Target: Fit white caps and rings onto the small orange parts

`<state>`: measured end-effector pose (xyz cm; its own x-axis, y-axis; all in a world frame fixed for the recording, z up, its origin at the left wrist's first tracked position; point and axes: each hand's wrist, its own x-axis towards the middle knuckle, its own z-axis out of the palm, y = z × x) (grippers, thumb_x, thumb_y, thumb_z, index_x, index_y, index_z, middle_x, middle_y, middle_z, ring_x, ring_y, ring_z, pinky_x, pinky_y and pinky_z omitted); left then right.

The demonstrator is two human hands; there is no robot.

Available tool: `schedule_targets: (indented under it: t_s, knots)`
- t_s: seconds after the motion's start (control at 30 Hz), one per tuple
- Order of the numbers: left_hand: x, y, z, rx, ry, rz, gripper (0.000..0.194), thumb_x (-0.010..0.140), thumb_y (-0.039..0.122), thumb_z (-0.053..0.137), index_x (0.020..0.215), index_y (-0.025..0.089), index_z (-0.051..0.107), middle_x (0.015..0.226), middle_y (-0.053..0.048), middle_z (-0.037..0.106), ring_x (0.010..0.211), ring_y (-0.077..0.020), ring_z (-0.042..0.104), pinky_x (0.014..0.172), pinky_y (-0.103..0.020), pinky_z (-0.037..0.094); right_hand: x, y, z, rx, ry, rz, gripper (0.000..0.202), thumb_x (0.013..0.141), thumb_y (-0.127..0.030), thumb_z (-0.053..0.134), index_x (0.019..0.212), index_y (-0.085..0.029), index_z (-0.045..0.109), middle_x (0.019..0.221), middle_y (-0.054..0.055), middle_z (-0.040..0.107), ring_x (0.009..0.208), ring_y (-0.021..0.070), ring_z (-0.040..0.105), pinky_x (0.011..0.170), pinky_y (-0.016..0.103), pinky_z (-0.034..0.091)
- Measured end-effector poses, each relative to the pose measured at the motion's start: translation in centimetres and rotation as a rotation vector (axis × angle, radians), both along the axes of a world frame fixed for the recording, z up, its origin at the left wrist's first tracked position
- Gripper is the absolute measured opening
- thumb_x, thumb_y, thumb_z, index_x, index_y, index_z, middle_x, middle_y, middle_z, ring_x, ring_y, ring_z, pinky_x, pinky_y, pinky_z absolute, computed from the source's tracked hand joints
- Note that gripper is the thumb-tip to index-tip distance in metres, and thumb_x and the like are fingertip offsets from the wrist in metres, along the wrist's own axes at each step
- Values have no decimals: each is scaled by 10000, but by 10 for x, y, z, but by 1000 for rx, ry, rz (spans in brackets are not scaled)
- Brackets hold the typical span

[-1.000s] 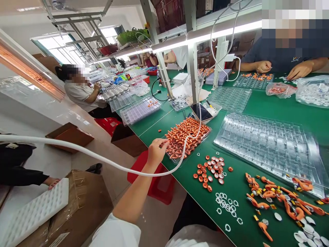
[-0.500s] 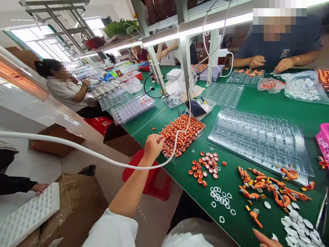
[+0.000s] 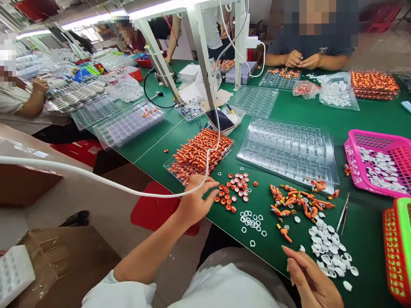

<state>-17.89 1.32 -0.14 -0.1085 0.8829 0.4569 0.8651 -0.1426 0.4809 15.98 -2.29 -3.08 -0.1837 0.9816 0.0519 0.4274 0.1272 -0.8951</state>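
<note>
Picking from the orange caps [image 3: 240, 185] just beyond the slightly parted fingers of the left hand [image 3: 193, 203] seems in hand, calling for a fine pinch; whether the right hand [image 3: 313, 278], beside white discs [image 3: 326, 259], holds anything I cannot tell

Left hand [image 3: 192, 208] is leaving the 8 o'clock side of the orange-parts tray [image 3: 169, 169], shifting to its 6 o'clock edge; pinch is loosening toward the orange caps [image 3: 236, 189]. Right hand [image 3: 313, 278] is entering at 4–5 o'clock, by the white discs [image 3: 326, 248]. View is swinging right: pink basket [image 3: 351, 158] is showing whole at 3, red basket [image 3: 392, 256] is appearing at 4. Co-worker's hands [image 3: 311, 61] are closing together at 2.
</note>
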Motion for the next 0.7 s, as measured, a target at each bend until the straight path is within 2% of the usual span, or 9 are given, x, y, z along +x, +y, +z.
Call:
schedule_targets:
  t_s: [0.07,0.17,0.3,0.47,0.57,0.7]
  knots:
    - [23,2,0,-98,-23,-137,159,862,220,624,990,213,718,991,-83,664,974,-236,590,927,-406,481,2,0,-2,24,-18,34,225,881,-354,598,1047,-277,729,896,29,699,529,125,622,463,200,523]
    - [38,12,-3,-207,11,-196,180,829,247,668,990,191,727,995,-101,660,999,-265,552,912,-427,486,2,-1,-2,44,-16,51,219,905,-304,576,1077,-266,707,875,26,676,564,123,618,475,205,500]
    - [37,25,-10,-283,119,-225,130,801,238,688,914,188,726,987,-92,662,989,-278,532,921,-454,454,-2,-4,1,67,38,78,228,933,-231,537,1105,-243,686,710,-2,604,576,127,587,523,231,477]
    - [32,37,-18,-326,131,-265,53,780,259,687,772,207,692,902,-75,659,938,-277,541,872,-435,457,-6,-4,1,64,101,80,248,942,-186,506,1120,-223,675,710,0,582,605,134,548,537,256,434]
    - [35,37,-12,-313,81,-255,79,770,273,691,716,218,675,842,-63,677,908,-273,563,838,-412,468,-6,-5,3,78,125,94,252,938,-165,504,1114,-222,676,719,4,583,614,135,540,545,262,424]
    - [50,26,2,-330,-89,-239,76,816,304,652,793,238,683,791,-24,697,826,-228,618,745,-333,488,1,-8,8,96,141,91,268,929,-133,509,1126,-225,665,715,0,579,605,132,533,527,258,417]
